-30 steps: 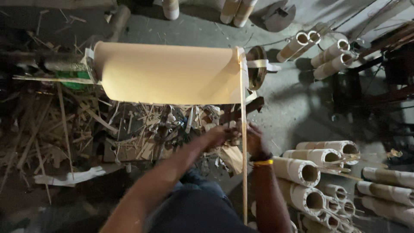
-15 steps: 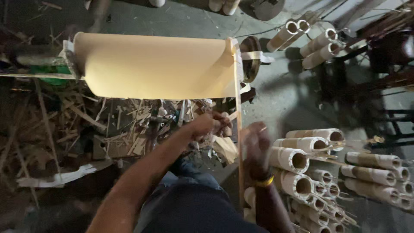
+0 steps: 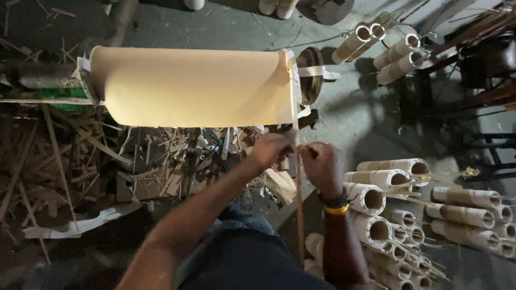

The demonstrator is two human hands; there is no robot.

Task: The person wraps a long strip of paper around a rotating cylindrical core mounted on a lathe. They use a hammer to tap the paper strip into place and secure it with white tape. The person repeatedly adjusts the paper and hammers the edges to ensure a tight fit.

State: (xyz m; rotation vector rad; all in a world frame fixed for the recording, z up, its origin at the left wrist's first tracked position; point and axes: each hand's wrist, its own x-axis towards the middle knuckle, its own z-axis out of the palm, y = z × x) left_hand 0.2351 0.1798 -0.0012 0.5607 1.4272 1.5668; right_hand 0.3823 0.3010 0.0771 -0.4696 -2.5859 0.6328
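Watching left hand (image 3: 273, 150) and right hand (image 3: 321, 164) both pinching thin wooden strip (image 3: 299, 204) near paper roll (image 3: 193, 86); fearing strip snapping, slipping.

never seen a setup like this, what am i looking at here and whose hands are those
The single picture comes from a camera worn on a person's head, looking down, so the arms reaching up from the bottom are that person's own. The left hand and right hand meet at a thin wooden strip and seem to grip it; it runs up to the end of a wide tan roll lying sideways on a stand. The right wrist wears a yellow band. Below the roll lies a heap of wood scraps. On the right, cardboard tubes are stacked on the grey floor.
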